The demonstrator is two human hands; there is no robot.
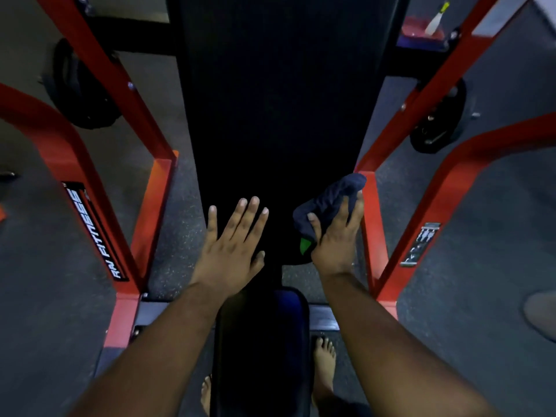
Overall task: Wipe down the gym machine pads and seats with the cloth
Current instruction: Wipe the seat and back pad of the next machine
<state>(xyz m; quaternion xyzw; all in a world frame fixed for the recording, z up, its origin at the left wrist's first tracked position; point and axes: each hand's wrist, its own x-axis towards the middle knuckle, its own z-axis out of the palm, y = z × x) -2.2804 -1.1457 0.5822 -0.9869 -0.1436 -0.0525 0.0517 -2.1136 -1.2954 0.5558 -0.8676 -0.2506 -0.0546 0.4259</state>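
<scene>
Two hands on the long black back pad (279, 115), near its lower end. Left red frame rail (99, 70) and a weight plate (81, 85) on the floor out left. My left hand (231, 245) lies flat on the pad, fingers (240, 212) straight and slightly spread, holding nothing. Right of it, my right hand (337, 236) presses the dark blue cloth (328, 203) against the pad's right edge, fingers curled round the bunched fabric, touching the right red upright (371, 230). Pad's long axis runs straight away from me, so unwiped surface lies ahead of the cloth; right hand is the one to push forward. Small seat pad (264, 341) sits below my wrists, probably next.
</scene>
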